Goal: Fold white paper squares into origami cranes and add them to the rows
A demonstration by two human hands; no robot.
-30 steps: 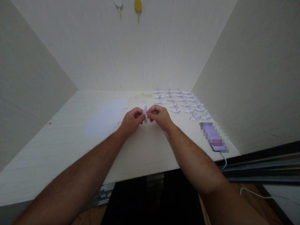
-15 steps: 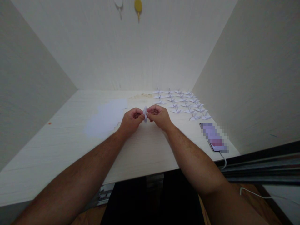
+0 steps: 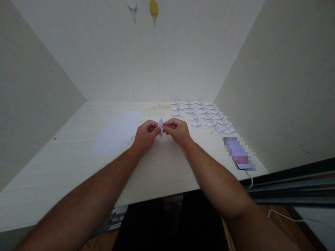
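Observation:
Both hands meet over the middle of a pale wooden desk (image 3: 65,164). My left hand (image 3: 145,134) and my right hand (image 3: 176,130) each pinch one side of a small folded piece of pale lilac paper (image 3: 160,126), held upright between the fingertips just above the desk. The fingers of both hands are curled and closed on the paper.
Several finished paper cranes (image 3: 201,115) stand in rows at the back right. A loose stack of lilac sheets (image 3: 119,132) lies left of the hands. A phone (image 3: 239,153) with a white cable lies near the right front edge. Walls enclose the desk on three sides.
The hands and the folded paper have shifted very slightly up and left; the grip is the same.

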